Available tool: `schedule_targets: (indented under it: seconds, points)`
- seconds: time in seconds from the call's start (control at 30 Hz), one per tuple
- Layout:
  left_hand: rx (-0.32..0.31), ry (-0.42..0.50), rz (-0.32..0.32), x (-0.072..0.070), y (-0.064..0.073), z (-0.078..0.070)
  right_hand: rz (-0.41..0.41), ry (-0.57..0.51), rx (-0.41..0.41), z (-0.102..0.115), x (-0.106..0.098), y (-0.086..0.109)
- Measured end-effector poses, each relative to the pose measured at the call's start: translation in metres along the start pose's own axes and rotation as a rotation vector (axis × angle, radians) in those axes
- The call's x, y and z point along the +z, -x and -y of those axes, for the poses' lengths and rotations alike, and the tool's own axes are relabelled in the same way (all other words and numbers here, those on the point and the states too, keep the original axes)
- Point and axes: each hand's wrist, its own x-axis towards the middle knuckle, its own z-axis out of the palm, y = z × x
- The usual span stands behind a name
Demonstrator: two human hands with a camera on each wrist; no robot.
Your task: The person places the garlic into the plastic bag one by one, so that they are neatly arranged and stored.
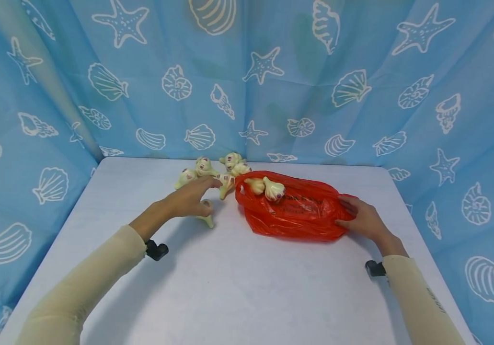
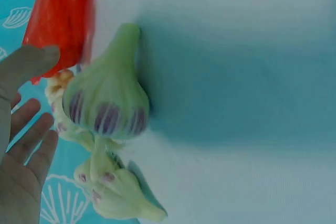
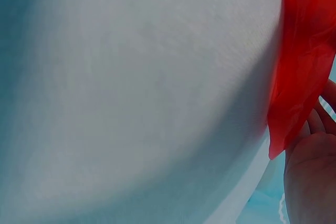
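A red plastic bag (image 1: 298, 215) lies on its side on the table, dark print on its top face. My right hand (image 1: 367, 220) grips the bag's right end, thumb in front and fingers behind. Two pale garlic bulbs (image 1: 274, 189) with purple marks rest at the bag's left mouth. Over the table to the left, my left hand (image 1: 188, 197) hovers with thumb and fingers apart, holding nothing. Closest to it is a single garlic bulb (image 2: 107, 93), partly hidden by the hand in the head view. Several more bulbs (image 1: 205, 166) cluster behind that hand.
The white table (image 1: 247, 287) ends at the back against a blue curtain (image 1: 229, 72) printed with shells and starfish. The curtain also hangs along both sides. A small black camera (image 1: 157, 250) is strapped at the left wrist, another (image 1: 375, 269) at the right.
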Motion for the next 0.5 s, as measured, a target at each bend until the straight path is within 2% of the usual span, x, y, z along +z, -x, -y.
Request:
schedule_targets:
  seconds: [0.23, 0.37, 0.5]
  points:
    - [0.030, -0.128, 0.115, -0.0043, 0.0053, -0.0012, -0.001, -0.007, -0.013, -0.0013, -0.0013, 0.0014]
    - [0.083, -0.186, 0.155, -0.0036, 0.0066, 0.0014, -0.002, -0.008, -0.009, -0.0015, -0.0009, 0.0012]
    - [0.089, -0.227, 0.196, -0.0025, 0.0060, 0.0053, -0.007, -0.011, 0.000, -0.0016, 0.0003, 0.0001]
